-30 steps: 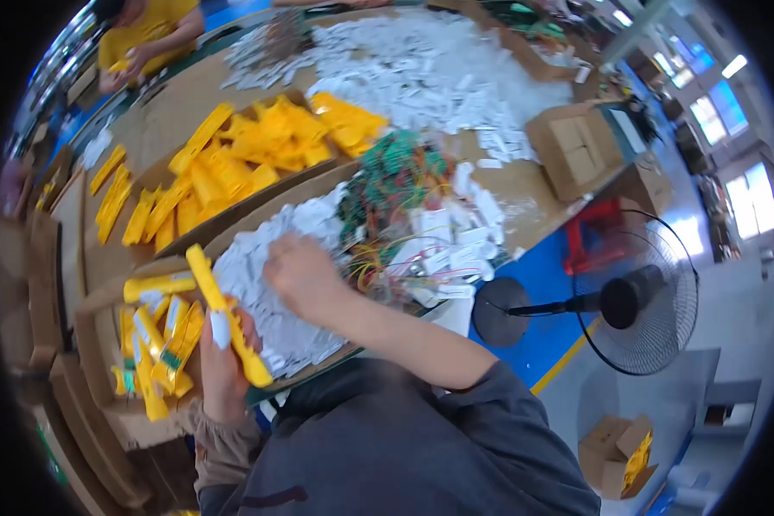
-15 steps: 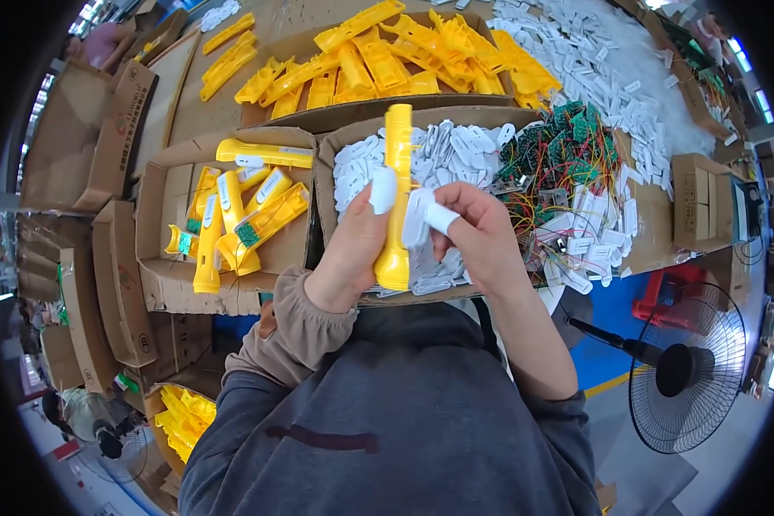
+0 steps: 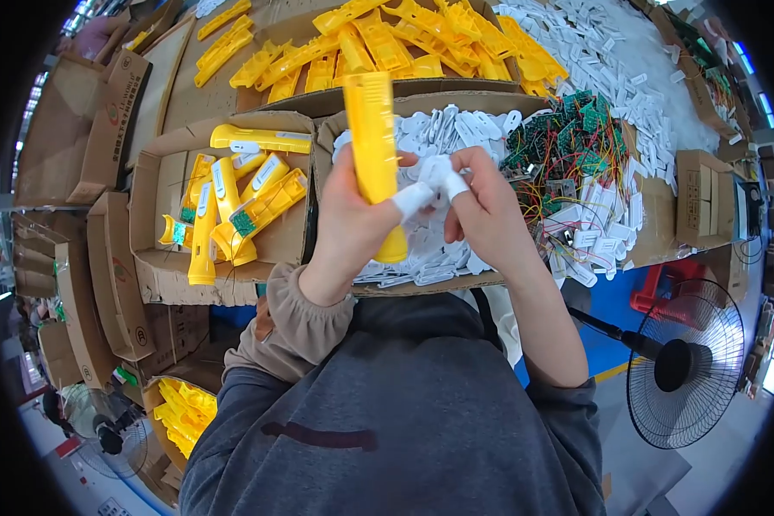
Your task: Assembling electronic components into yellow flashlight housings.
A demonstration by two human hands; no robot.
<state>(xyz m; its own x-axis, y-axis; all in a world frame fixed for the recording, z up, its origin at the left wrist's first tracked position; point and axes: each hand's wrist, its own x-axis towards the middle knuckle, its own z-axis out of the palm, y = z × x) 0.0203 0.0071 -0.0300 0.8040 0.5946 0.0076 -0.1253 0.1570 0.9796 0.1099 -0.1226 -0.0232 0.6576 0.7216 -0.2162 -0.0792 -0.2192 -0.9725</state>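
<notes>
My left hand (image 3: 346,215) is wrapped round a yellow plastic flashlight housing (image 3: 371,146), which stands nearly upright with its top leaning left. Between the two hands is a small white plastic cover (image 3: 439,175), pinched by my right hand (image 3: 495,211) beside the housing; the left thumb tip reaches close to it. White wraps are on both thumbs. Below the hands, a cardboard box (image 3: 335,129) holds many loose white plastic parts (image 3: 469,129). The fingers hide part of the cover, and I cannot tell whether it touches the housing.
At left, an open box (image 3: 271,279) holds several yellow housings with white covers. Behind, yellow shells (image 3: 378,43) are piled in another box. Green circuit boards with wires (image 3: 576,138) lie at right, above wired white parts (image 3: 598,228). A black fan (image 3: 686,364) stands at lower right.
The housing has tilted left at its top and lifted slightly, turning in my left hand. My right hand has moved the white cover a little up and right, and both thumbs have come closer together.
</notes>
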